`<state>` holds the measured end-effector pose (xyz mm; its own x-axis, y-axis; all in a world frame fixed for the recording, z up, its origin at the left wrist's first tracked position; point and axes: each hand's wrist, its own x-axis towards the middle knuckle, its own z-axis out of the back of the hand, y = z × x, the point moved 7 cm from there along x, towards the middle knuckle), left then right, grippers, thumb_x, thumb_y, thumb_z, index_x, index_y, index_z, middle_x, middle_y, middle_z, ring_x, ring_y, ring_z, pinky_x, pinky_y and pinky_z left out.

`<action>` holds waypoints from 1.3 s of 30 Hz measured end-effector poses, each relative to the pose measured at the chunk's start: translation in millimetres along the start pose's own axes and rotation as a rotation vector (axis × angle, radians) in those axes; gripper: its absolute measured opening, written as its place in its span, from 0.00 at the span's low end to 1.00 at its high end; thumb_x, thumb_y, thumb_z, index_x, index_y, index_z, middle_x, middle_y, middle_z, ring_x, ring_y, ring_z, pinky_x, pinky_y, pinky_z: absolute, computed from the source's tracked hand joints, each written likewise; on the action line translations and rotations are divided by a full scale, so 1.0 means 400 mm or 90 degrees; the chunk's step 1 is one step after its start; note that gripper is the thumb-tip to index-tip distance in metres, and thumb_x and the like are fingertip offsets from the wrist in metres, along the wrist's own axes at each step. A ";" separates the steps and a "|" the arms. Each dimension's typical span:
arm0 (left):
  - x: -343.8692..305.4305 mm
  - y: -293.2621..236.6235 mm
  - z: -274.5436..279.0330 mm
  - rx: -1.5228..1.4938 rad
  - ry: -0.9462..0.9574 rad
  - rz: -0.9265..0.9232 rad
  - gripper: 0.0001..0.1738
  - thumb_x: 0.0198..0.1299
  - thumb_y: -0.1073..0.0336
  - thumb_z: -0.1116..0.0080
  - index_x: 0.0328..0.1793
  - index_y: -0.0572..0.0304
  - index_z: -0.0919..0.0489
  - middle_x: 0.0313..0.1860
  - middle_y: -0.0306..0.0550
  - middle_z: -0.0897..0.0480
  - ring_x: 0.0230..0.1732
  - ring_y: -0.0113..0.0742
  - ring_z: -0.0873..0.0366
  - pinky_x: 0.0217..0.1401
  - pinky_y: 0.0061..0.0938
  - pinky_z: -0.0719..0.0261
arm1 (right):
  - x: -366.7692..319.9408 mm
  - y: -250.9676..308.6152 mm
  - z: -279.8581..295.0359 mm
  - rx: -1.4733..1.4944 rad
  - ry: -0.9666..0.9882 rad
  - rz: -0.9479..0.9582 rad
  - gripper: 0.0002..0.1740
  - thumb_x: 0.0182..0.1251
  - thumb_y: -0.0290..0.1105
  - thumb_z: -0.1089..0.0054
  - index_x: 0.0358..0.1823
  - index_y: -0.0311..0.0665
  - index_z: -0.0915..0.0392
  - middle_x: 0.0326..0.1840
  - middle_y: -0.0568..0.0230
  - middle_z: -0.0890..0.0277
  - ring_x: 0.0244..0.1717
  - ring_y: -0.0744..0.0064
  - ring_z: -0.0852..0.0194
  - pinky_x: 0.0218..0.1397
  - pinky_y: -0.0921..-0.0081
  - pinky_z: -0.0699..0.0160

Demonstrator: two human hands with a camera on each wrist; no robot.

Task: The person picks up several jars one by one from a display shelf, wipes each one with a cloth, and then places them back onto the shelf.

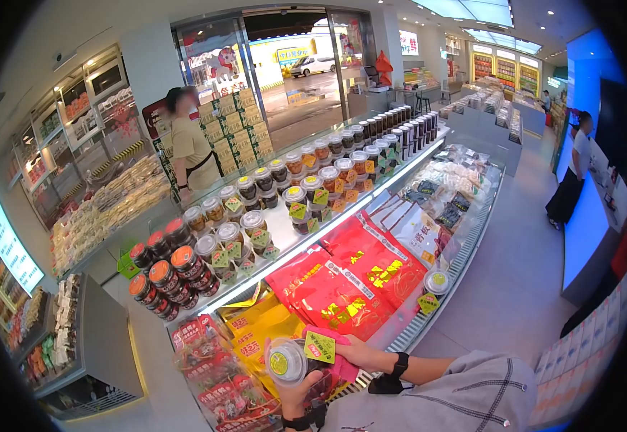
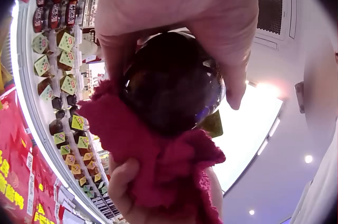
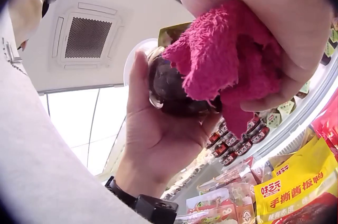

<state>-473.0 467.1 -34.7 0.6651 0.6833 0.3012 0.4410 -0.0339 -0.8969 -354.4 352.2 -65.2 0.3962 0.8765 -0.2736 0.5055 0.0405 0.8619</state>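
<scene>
In the head view my left hand (image 1: pixel 297 392) holds a clear plastic jar (image 1: pixel 279 363) with dark contents and a pale lid. A green tag (image 1: pixel 320 346) hangs at its lid. From the left wrist view, thumb and fingers curl round the dark jar (image 2: pixel 171 84). My right hand (image 1: pixel 362 355) grips a pink towelling cloth (image 1: pixel 343 368) against the jar's side. Close up in the right wrist view, the cloth (image 3: pixel 211 55) is bunched under the right hand's fingers and covers part of the jar (image 3: pixel 170 84).
Below the hands lies a display counter with yellow packets (image 1: pixel 259 327) and red bags (image 1: pixel 349 277). One lidded jar (image 1: pixel 436 281) stands on the near edge. Stacked jars (image 1: pixel 241 241) line the raised glass shelf. A person (image 1: pixel 192 144) stands across the counter, another (image 1: pixel 576 169) at right.
</scene>
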 end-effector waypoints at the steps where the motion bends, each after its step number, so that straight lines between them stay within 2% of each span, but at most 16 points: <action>1: 0.000 -0.008 -0.011 0.001 0.002 0.003 0.61 0.33 0.65 0.16 0.73 0.63 0.43 0.63 0.47 0.29 0.64 0.39 0.30 0.69 0.34 0.32 | -0.003 0.004 -0.005 0.018 0.000 0.014 0.23 0.76 0.42 0.50 0.66 0.39 0.31 0.55 0.67 0.21 0.51 0.78 0.21 0.56 0.76 0.22; 3: 0.002 -0.024 -0.033 0.004 0.006 0.008 0.57 0.34 0.68 0.18 0.72 0.63 0.40 0.63 0.46 0.28 0.64 0.39 0.29 0.69 0.34 0.32 | -0.008 0.011 -0.024 0.056 -0.001 0.042 0.23 0.76 0.43 0.50 0.65 0.38 0.30 0.54 0.67 0.21 0.50 0.78 0.21 0.55 0.76 0.22; 5: 0.001 -0.021 -0.044 -0.013 -0.012 0.090 0.55 0.35 0.70 0.20 0.72 0.63 0.40 0.61 0.47 0.26 0.62 0.39 0.28 0.69 0.35 0.32 | -0.002 -0.004 -0.023 0.055 -0.018 0.022 0.22 0.76 0.43 0.50 0.64 0.38 0.29 0.52 0.67 0.20 0.49 0.78 0.21 0.53 0.77 0.22; 9: -0.014 0.005 -0.014 -0.010 -0.112 0.005 0.50 0.39 0.70 0.23 0.71 0.63 0.38 0.62 0.47 0.26 0.63 0.40 0.28 0.69 0.36 0.32 | -0.009 -0.015 -0.019 -0.058 -0.001 -0.070 0.23 0.76 0.44 0.50 0.64 0.36 0.29 0.55 0.66 0.22 0.53 0.78 0.24 0.56 0.76 0.24; 12: -0.019 0.011 -0.002 -0.026 -0.154 -0.051 0.47 0.41 0.69 0.24 0.70 0.63 0.36 0.62 0.47 0.27 0.63 0.40 0.28 0.68 0.35 0.32 | -0.030 0.021 -0.033 -0.155 0.021 -0.024 0.23 0.77 0.43 0.51 0.63 0.34 0.30 0.55 0.67 0.22 0.53 0.79 0.25 0.55 0.77 0.25; 14: -0.022 0.006 0.001 0.009 -0.181 -0.073 0.47 0.44 0.63 0.25 0.70 0.64 0.37 0.63 0.49 0.27 0.63 0.41 0.28 0.69 0.36 0.33 | -0.052 0.057 -0.058 -0.217 0.005 0.080 0.24 0.76 0.41 0.50 0.64 0.32 0.31 0.56 0.65 0.23 0.55 0.78 0.26 0.57 0.76 0.26; 18: -0.023 0.021 -0.006 -0.027 -0.153 -0.040 0.45 0.48 0.66 0.27 0.72 0.64 0.39 0.65 0.49 0.29 0.63 0.41 0.29 0.70 0.36 0.34 | -0.057 0.100 -0.101 -0.193 -0.032 0.309 0.26 0.75 0.40 0.48 0.68 0.32 0.35 0.56 0.63 0.24 0.56 0.75 0.27 0.60 0.75 0.28; 21: -0.026 0.044 -0.011 -0.043 -0.209 -0.015 0.44 0.52 0.68 0.30 0.74 0.64 0.41 0.66 0.49 0.29 0.64 0.41 0.30 0.70 0.36 0.35 | -0.044 0.092 -0.094 -0.342 -0.082 0.396 0.28 0.76 0.40 0.48 0.70 0.32 0.37 0.60 0.61 0.27 0.60 0.76 0.31 0.64 0.75 0.32; 23: -0.028 0.028 -0.012 -0.009 -0.256 0.004 0.42 0.54 0.69 0.32 0.74 0.64 0.42 0.66 0.49 0.29 0.64 0.41 0.30 0.71 0.35 0.36 | -0.053 0.107 -0.096 -0.370 -0.121 0.423 0.27 0.76 0.41 0.49 0.69 0.33 0.35 0.58 0.62 0.26 0.58 0.76 0.30 0.62 0.75 0.31; 24: -0.023 0.038 0.006 0.003 -0.254 0.006 0.50 0.49 0.66 0.25 0.74 0.66 0.45 0.66 0.51 0.30 0.64 0.39 0.30 0.69 0.34 0.34 | -0.057 0.117 -0.097 -0.384 -0.140 0.438 0.26 0.76 0.41 0.49 0.68 0.33 0.34 0.57 0.62 0.25 0.57 0.76 0.29 0.62 0.75 0.30; 27: -0.013 0.028 0.005 0.041 -0.066 0.025 0.46 0.50 0.63 0.25 0.73 0.64 0.40 0.65 0.46 0.28 0.65 0.38 0.30 0.70 0.33 0.35 | -0.026 0.080 -0.045 -0.230 -0.109 0.237 0.23 0.77 0.39 0.51 0.66 0.34 0.33 0.56 0.64 0.24 0.54 0.78 0.28 0.59 0.75 0.29; 28: -0.012 0.026 0.009 0.051 -0.050 0.012 0.51 0.44 0.61 0.21 0.72 0.63 0.39 0.64 0.45 0.28 0.64 0.36 0.30 0.69 0.33 0.33 | -0.018 0.076 -0.030 -0.185 -0.091 0.206 0.22 0.78 0.42 0.53 0.63 0.35 0.29 0.49 0.68 0.22 0.48 0.80 0.26 0.54 0.76 0.27; 32: -0.009 0.027 0.001 0.079 0.032 0.002 0.54 0.39 0.62 0.18 0.72 0.63 0.39 0.63 0.46 0.28 0.63 0.37 0.29 0.67 0.33 0.32 | 0.006 0.063 0.000 -0.300 -0.071 0.139 0.23 0.77 0.44 0.52 0.62 0.34 0.28 0.47 0.66 0.21 0.49 0.80 0.26 0.53 0.77 0.27; 35: -0.008 0.022 -0.010 0.062 -0.024 0.013 0.56 0.37 0.65 0.18 0.72 0.64 0.41 0.63 0.48 0.28 0.62 0.38 0.29 0.67 0.33 0.32 | -0.046 0.109 -0.044 -0.333 -0.125 0.088 0.25 0.74 0.46 0.49 0.60 0.33 0.27 0.49 0.53 0.20 0.49 0.69 0.22 0.56 0.73 0.27; 38: -0.009 0.033 -0.003 0.004 -0.122 0.014 0.54 0.41 0.68 0.20 0.73 0.64 0.43 0.62 0.47 0.27 0.61 0.38 0.28 0.67 0.33 0.32 | -0.069 0.122 -0.073 -0.488 -0.173 0.373 0.30 0.74 0.46 0.49 0.68 0.30 0.34 0.64 0.39 0.31 0.63 0.52 0.30 0.67 0.64 0.34; 39: -0.003 0.019 -0.010 -0.009 -0.147 0.032 0.54 0.42 0.69 0.22 0.73 0.64 0.44 0.62 0.48 0.27 0.60 0.38 0.28 0.67 0.33 0.32 | -0.075 0.112 -0.087 -0.542 -0.157 0.385 0.32 0.74 0.46 0.49 0.69 0.31 0.37 0.68 0.39 0.36 0.67 0.49 0.35 0.69 0.62 0.37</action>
<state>-467.9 463.1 -40.6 0.5323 0.8288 0.1722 0.4199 -0.0820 -0.9038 -370.4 344.3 -3.3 0.5940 0.7458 0.3015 -0.4889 0.0370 0.8716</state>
